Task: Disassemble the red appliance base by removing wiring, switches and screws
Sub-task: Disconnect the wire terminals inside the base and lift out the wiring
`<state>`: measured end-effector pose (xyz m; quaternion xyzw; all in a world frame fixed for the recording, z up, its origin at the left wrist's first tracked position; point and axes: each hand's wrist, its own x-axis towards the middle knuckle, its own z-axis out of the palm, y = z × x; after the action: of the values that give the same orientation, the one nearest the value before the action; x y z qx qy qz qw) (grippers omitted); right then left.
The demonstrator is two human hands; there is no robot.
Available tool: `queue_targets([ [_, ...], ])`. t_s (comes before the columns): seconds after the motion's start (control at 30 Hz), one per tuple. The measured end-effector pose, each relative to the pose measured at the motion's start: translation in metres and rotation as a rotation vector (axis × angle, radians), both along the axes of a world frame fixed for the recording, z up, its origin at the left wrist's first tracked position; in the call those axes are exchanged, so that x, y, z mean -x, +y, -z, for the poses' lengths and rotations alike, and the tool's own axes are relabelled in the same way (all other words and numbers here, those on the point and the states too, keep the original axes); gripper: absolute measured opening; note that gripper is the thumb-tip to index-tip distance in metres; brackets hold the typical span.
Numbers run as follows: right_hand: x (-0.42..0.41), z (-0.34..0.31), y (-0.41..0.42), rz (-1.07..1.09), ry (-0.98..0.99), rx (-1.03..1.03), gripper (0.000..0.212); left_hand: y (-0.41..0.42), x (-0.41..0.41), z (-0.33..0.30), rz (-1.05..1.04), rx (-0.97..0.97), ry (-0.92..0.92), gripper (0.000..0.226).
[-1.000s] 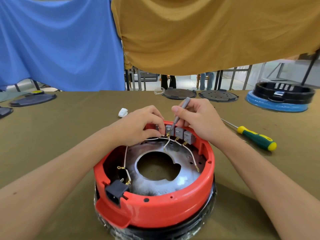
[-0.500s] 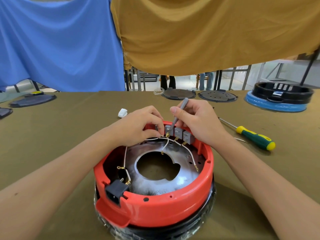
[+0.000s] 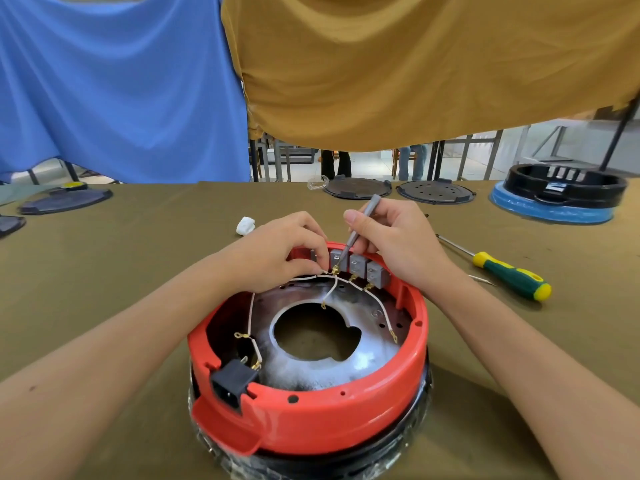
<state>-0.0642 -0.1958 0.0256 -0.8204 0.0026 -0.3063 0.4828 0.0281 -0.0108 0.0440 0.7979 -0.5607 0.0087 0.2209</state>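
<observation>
Little has moved since a second ago: the right hand [image 3: 398, 244] has tilted its grey tool [image 3: 358, 230] slightly, and both hands stay at the far rim of the red base [image 3: 311, 420].

That base sits upside down at the near edge of the table [image 3: 121, 244], on a black part wrapped in clear film. Three grey switches [image 3: 358, 266] line the inside of its far wall, with white wires [image 3: 329, 292] running from brass terminals across the metal plate [image 3: 367, 362] with its central hole. A black socket [image 3: 230, 382] sits in the near-left wall.

Right-hand fingers pinch the tool like a pen, its tip down at the leftmost switch's terminal. The left hand [image 3: 277, 258] curls over the rim and pinches a wire just beside that terminal.

A green-and-yellow screwdriver [image 3: 509, 275] lies to the right of the base, with a thin metal pin [image 3: 481, 280] near it. A small white piece [image 3: 246, 225] lies beyond the left hand. Along the far edge are two dark round plates [image 3: 398, 190]; a black-and-blue base [image 3: 561, 199] stands at the far right corner and dark plates [image 3: 65, 200] at the left edge. Blue [image 3: 114, 84] and mustard [image 3: 415, 64] cloths hang behind.
</observation>
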Motion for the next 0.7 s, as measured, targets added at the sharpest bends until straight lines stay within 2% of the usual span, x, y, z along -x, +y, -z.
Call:
queue_targets([
  [0.37, 0.0001, 0.0023, -0.0018, -0.021, -0.033, 0.042, 0.024, -0.0006, -0.0016, 0.0009, -0.006, -0.011, -0.025, 0.015],
  [0.7, -0.0025, 0.0001, -0.0032, -0.064, 0.053, -0.098, 0.029, 0.0, 0.0001, 0.0, -0.005, -0.006, -0.02, 0.018],
])
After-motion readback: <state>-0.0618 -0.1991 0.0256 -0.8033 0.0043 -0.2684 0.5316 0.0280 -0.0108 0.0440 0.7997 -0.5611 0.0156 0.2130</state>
